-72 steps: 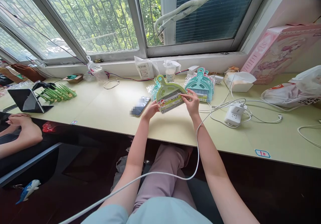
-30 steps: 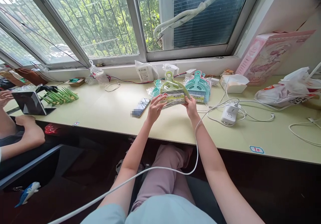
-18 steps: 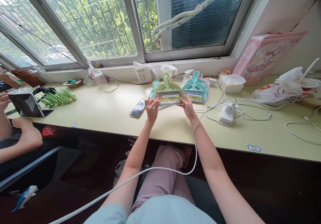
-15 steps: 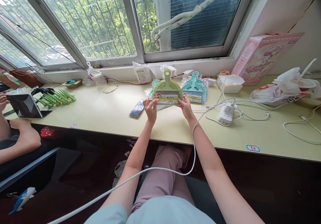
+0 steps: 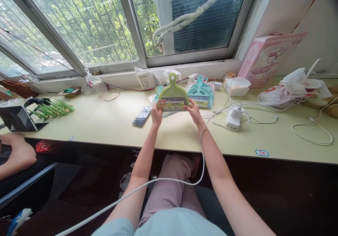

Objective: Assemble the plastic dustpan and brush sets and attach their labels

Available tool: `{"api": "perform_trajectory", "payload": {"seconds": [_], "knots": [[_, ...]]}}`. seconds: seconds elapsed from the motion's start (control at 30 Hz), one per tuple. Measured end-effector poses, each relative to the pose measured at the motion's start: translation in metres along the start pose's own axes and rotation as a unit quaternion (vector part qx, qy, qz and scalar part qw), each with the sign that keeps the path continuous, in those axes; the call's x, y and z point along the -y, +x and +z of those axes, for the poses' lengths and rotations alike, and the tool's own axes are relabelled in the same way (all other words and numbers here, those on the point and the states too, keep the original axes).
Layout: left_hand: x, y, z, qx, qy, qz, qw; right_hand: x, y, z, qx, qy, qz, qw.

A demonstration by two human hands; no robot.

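Note:
Between my two hands is a green dustpan and brush set [image 5: 173,94], upright with its handle loop at the top, a labelled card across the bristles and clear wrapping around it. My left hand [image 5: 156,114] grips its lower left corner. At the lower right corner, my right hand [image 5: 193,110] is closed on it. Just behind to the right lie turquoise dustpan sets [image 5: 201,92] in clear bags, a pinkish one partly showing beneath. Another turquoise set [image 5: 158,91] is mostly hidden behind the green one. A phone [image 5: 142,116] lies left of my left hand.
A power adapter [image 5: 235,116] with tangled white cables sits to the right, near a tissue box [image 5: 237,86] and a plastic bag [image 5: 285,91]. Leftward are green stems [image 5: 54,109] and a tablet [image 5: 18,118]. One white cable [image 5: 169,179] crosses over my lap. Another person's arm [image 5: 18,151] is at far left.
The green set, tilted earlier, now stands level and faces me squarely. My left hand has shifted its hold to the lower left corner. My view has turned slightly right.

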State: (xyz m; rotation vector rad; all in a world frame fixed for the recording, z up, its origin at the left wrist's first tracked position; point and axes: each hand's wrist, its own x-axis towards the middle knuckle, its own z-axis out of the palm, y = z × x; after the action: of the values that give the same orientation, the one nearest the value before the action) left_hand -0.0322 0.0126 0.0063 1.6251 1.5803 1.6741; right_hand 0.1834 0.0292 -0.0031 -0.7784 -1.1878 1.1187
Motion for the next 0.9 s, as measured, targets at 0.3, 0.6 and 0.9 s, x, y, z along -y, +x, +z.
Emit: {"api": "perform_trajectory", "payload": {"seconds": [0.3, 0.6, 0.9], "knots": [[-0.018, -0.008, 0.042, 0.1, 0.021, -0.06, 0.993, 0.002, 0.014, -0.041, -0.12, -0.028, -0.033, 0.992], [-0.051, -0.001, 0.156, 0.218, 0.145, -0.058, 0.963, -0.011, 0.004, -0.102, -0.404, -0.317, -0.014, 0.858], [-0.017, -0.013, 0.161, 0.156, 0.204, 0.017, 0.966, -0.022, 0.007, -0.096, -0.405, -0.44, -0.027, 0.801]]}}
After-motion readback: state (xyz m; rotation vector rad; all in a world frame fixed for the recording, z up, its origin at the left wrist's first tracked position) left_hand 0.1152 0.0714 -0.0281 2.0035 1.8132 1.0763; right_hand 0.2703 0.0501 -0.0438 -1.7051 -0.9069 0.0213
